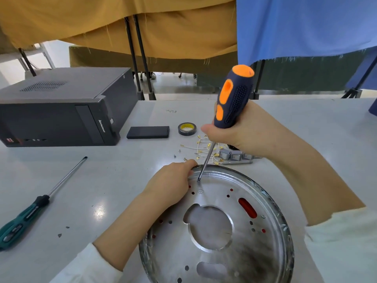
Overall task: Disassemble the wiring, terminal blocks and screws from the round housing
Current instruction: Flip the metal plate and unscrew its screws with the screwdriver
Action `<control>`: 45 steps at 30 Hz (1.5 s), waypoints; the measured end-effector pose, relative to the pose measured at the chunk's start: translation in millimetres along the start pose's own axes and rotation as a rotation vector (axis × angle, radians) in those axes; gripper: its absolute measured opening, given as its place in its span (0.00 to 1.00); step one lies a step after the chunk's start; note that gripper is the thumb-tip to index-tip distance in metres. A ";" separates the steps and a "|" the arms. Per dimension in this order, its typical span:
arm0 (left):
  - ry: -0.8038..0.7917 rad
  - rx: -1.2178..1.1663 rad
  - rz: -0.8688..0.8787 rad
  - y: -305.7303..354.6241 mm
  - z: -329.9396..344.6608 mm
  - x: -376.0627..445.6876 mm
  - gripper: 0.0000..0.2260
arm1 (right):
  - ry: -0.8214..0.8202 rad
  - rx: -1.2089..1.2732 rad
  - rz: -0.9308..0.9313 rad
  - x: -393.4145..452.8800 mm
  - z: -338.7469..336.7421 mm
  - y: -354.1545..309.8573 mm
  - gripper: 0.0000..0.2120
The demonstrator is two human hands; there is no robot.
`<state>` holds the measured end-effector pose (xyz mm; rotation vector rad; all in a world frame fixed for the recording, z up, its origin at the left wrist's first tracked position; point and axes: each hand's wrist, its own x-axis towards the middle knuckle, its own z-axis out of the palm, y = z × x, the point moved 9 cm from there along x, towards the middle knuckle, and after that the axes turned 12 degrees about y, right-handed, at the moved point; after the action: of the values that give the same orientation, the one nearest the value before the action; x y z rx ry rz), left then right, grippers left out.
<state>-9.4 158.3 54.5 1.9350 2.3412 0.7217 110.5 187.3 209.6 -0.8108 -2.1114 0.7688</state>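
Observation:
The round metal housing (271, 205) lies flat on the table in front of me, with a large centre hole and several small holes. My left hand (173, 180) grips its far left rim. My right hand (240, 129) is shut on an orange and dark blue screwdriver (234, 94), held nearly upright. Its tip rests on a screw (199, 180) near the housing's far rim. Another screw (201, 191) sits just below that. Removed white wires with gold terminals (204, 149) and grey terminal blocks (234, 155) lie on the table behind the housing.
A green-handled screwdriver (30, 211) lies at the left. A dark computer case (61, 107) stands at the back left, with a black flat box (148, 132) and a roll of tape (187, 129) beside it. Two loose screws (177, 153) lie near the wires.

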 end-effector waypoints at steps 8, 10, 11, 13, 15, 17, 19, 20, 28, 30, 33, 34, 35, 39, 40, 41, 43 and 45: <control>-0.004 -0.004 0.001 1.7 -1.7 -1.3 0.13 | -0.115 -0.040 -0.040 -1.1 3.6 0.7 0.08; 0.002 -0.003 0.004 2.7 -2.5 -1.8 0.12 | 0.052 -0.087 -0.009 -2.0 -2.8 4.8 0.17; 0.006 -0.002 0.005 3.1 -2.9 -1.9 0.11 | 0.143 -0.118 0.005 -3.3 -6.1 6.5 0.22; 0.011 0.003 0.007 3.6 -3.4 -1.8 0.11 | 0.286 -0.224 0.027 -5.6 -12.7 9.7 0.24; 0.010 0.010 0.003 3.4 -3.3 -2.3 0.11 | 0.325 -0.273 0.054 -4.1 -18.0 12.5 0.21; 0.006 0.011 0.005 3.2 -2.9 -2.4 0.12 | 0.226 -0.188 0.072 0.2 -15.6 12.5 0.19; 0.000 0.003 0.007 2.9 -2.0 -1.8 0.13 | 0.083 -0.104 0.048 2.3 -10.4 6.9 0.17; -0.004 0.000 0.006 2.5 -1.8 -1.3 0.13 | 0.017 -0.091 0.029 2.3 -8.3 3.1 0.15; 0.001 -0.004 0.011 2.1 -2.1 -0.3 0.13 | -0.356 0.099 0.088 -7.3 2.2 3.1 0.07; -0.001 0.004 0.017 2.9 -2.0 -0.3 0.13 | -0.329 0.056 0.094 -9.5 1.9 3.0 0.03; -0.009 0.004 0.014 2.5 -1.5 -0.5 0.12 | -0.216 -0.043 0.096 -9.0 2.6 5.5 0.20; -0.009 0.004 0.014 2.4 -1.4 -0.7 0.12 | -0.136 -0.094 0.085 -6.7 0.2 5.2 0.23; -0.007 0.005 0.015 2.4 -1.5 -1.0 0.12 | -0.056 -0.153 0.065 -4.1 -3.4 5.7 0.24; -0.001 0.005 0.020 2.2 -1.4 -1.1 0.12 | 0.082 -0.162 0.080 2.4 -15.5 7.0 0.21; 0.000 0.006 0.020 1.9 -1.2 -1.2 0.12 | 0.076 -0.110 0.103 3.5 -16.7 8.5 0.18; 0.003 0.005 0.019 1.8 -1.1 -1.0 0.13 | 0.051 -0.060 0.127 4.0 -16.2 10.3 0.17; 0.006 0.004 0.017 1.6 -1.1 -1.0 0.13 | -0.046 0.046 0.185 1.3 -11.0 11.8 0.10; 0.008 0.007 0.020 2.0 -1.0 -0.4 0.12 | -0.171 0.097 0.199 -3.7 -4.2 9.2 0.04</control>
<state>-7.7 157.8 56.0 1.9652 2.3349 0.7257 118.5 191.4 203.8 -0.9405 -2.1440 1.0711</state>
